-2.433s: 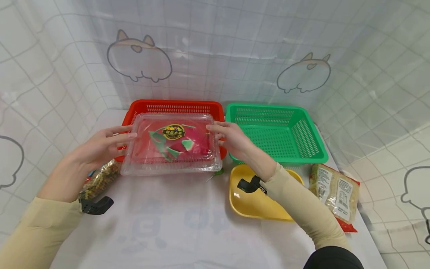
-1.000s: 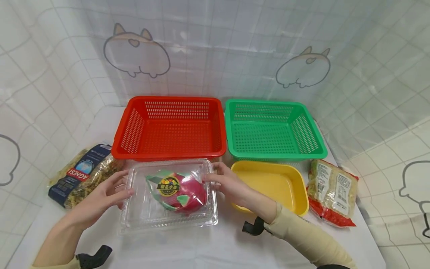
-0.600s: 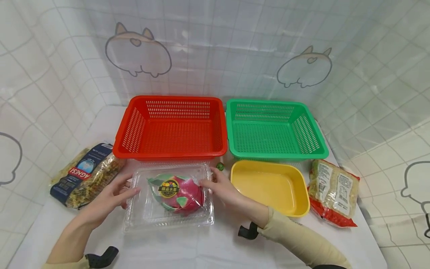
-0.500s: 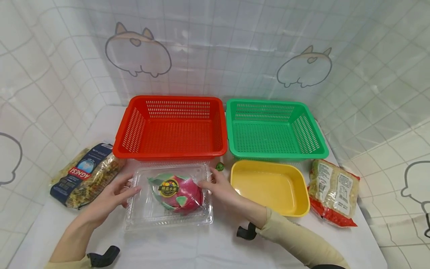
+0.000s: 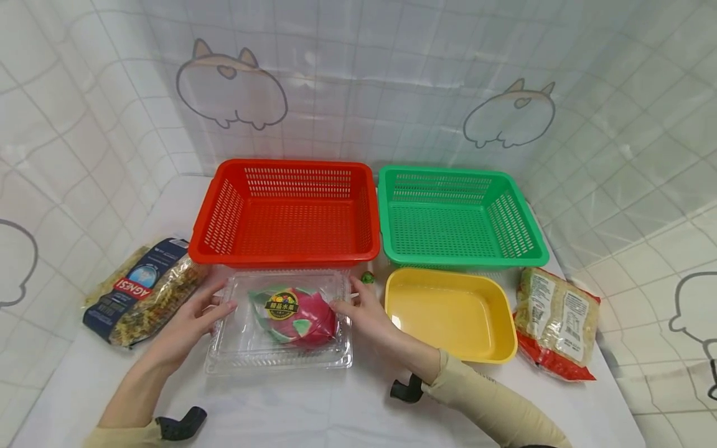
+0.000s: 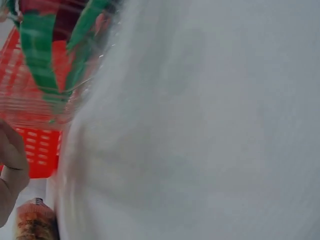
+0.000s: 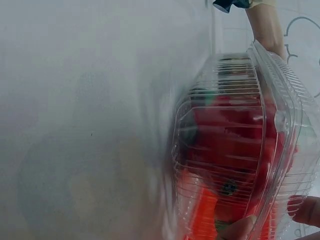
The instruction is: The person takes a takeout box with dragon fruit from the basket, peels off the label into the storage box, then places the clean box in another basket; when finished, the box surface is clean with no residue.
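A clear plastic clamshell fruit box [image 5: 235,336] is at the near side of the red basket, its hinged lid closed and a black round label on top. Inside lies a pink dragon fruit [image 5: 319,317] with green leaf tips. At its left edge my left hand [image 5: 187,323] holds the box, thumb over the lid's rim. My right hand [image 5: 370,314] grips the opposite edge in the same way. In the right wrist view, fingertips press the rim of the box [image 7: 225,145]. Only part of the left hand [image 6: 10,167] enters the left wrist view.
Behind the box stand a red basket [image 5: 297,258] and a green basket [image 5: 465,258]. A yellow tray [image 5: 442,317] lies right of my right hand. Pasta bags [image 5: 151,292] lie at left, another food bag [image 5: 557,317] at right. A small green item [image 5: 367,277] sits between box and tray.
From over the red basket, the box has come down and toward me, both hands still holding it. Over the last half second it has shifted only slightly.
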Action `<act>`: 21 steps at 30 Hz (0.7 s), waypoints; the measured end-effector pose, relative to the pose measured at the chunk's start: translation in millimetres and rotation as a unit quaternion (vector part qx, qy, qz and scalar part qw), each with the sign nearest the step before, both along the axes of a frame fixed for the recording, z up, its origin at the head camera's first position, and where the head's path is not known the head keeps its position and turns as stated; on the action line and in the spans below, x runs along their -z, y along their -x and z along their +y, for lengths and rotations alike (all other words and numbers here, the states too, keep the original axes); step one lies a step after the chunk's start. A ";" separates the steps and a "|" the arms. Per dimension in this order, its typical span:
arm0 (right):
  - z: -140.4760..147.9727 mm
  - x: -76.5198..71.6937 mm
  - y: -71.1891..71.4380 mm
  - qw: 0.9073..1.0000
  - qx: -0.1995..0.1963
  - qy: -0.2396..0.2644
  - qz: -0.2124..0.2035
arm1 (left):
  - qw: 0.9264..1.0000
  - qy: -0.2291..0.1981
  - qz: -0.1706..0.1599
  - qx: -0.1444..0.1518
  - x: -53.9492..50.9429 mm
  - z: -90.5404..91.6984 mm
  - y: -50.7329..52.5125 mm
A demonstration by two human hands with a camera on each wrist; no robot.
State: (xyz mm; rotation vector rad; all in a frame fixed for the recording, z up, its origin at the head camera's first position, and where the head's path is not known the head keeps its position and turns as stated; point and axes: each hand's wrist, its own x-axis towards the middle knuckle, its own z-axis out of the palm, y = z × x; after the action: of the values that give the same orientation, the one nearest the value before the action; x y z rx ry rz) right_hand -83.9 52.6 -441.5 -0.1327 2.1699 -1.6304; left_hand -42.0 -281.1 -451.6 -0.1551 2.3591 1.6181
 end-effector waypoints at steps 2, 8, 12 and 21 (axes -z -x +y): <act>-0.2 -0.3 0.7 1.000 0.001 0.002 0.003 | 1.000 -0.001 0.012 -0.001 2.7 0.0 0.4; -0.4 -2.7 3.8 0.999 0.002 -0.017 0.031 | 0.999 -0.016 0.038 0.004 8.3 2.4 0.6; 0.1 -5.1 2.8 0.999 0.021 -0.012 0.034 | 0.999 -0.019 0.039 0.003 9.4 4.6 1.0; -4.2 -25.9 -10.4 0.989 0.042 0.006 0.140 | 0.999 -0.017 0.031 0.007 9.6 5.9 1.0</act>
State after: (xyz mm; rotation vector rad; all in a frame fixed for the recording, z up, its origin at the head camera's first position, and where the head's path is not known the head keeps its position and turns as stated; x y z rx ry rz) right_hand -73.4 48.4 -415.6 -0.2948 2.4023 -1.7624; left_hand -43.1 -275.2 -461.2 -0.0822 2.3700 1.6786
